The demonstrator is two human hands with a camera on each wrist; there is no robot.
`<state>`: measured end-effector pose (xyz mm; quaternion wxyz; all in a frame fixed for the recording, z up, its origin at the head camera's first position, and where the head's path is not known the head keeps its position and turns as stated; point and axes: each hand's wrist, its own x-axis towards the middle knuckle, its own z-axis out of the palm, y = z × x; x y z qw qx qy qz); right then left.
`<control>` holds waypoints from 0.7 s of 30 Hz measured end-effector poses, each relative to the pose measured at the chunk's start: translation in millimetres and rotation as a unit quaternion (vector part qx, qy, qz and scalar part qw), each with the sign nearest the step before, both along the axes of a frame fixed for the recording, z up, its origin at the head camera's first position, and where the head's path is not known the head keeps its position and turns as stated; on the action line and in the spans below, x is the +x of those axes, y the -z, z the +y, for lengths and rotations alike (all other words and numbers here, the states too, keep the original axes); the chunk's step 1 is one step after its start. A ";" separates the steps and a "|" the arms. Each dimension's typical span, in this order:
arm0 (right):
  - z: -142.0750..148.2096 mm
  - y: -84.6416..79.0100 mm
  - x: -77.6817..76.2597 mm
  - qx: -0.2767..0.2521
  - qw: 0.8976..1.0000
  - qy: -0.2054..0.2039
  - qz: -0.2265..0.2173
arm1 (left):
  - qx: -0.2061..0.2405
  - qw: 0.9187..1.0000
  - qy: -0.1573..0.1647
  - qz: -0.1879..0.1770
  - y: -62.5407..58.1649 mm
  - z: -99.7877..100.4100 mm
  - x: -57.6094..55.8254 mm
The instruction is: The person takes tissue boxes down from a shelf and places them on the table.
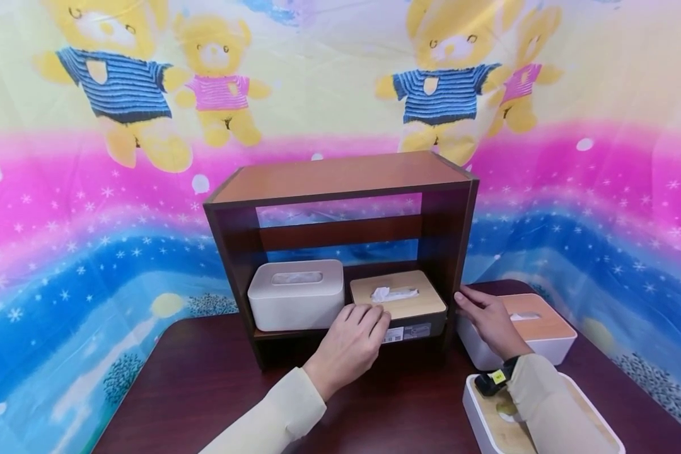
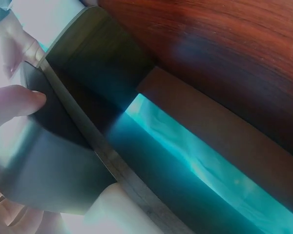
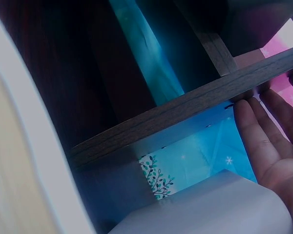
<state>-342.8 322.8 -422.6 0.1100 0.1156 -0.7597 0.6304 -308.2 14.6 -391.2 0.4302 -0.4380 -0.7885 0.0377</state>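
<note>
A tissue box with a light wood lid and dark body (image 1: 408, 309) sits on the right of a small brown shelf unit (image 1: 340, 180), its front edge jutting past the board. My left hand (image 1: 352, 343) holds its front left corner; in the left wrist view the thumb (image 2: 19, 102) lies on the dark side and other fingers sit at the opposite edge. Against the outside of the unit's right panel rest the fingers of my right hand (image 1: 488, 318); the right wrist view shows them fairly straight (image 3: 256, 131). A white tissue box (image 1: 297, 302) occupies the shelf's left.
Right of the unit stands a white tissue box with an orange-toned wood lid (image 1: 545, 331). Nearer, under my right forearm, lies another wood-lidded white tissue box (image 1: 477, 403). All stand on a dark red table (image 1: 187, 378), before a bear-print cloth (image 1: 329, 75).
</note>
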 end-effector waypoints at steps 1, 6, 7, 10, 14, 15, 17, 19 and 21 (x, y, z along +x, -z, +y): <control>0.1 0.9 -0.2 -0.004 1.000 -0.003 0.004 | 0.006 1.000 0.003 0.006 0.4 -0.2 0.6; 0.6 3.4 0.5 -0.010 1.000 -0.008 0.012 | 0.017 1.000 0.013 0.021 2.7 -1.3 3.4; 0.8 3.3 1.0 -0.007 1.000 -0.007 0.010 | 0.017 1.000 0.014 0.022 3.1 -1.6 4.0; 1.2 2.5 1.4 0.005 1.000 -0.003 0.004 | 0.021 0.999 0.019 0.019 3.7 -2.5 5.9; 1.2 1.5 0.7 0.014 1.000 0.002 0.004 | 0.028 0.999 0.027 0.007 3.3 -3.2 8.7; 1.2 1.4 0.5 0.014 1.000 0.003 0.004 | 0.028 0.999 0.028 0.003 2.9 -3.4 9.8; 0.9 1.0 0.2 0.012 1.000 0.005 0.001 | 0.023 0.999 0.026 -0.005 2.3 -3.8 12.3; 0.9 0.7 -0.1 0.015 1.000 0.008 -0.003 | 0.016 1.000 0.020 -0.013 1.8 -4.4 15.5; 0.8 0.0 -0.1 0.019 1.000 0.011 -0.006 | 0.012 1.000 0.015 -0.020 1.0 -4.6 18.9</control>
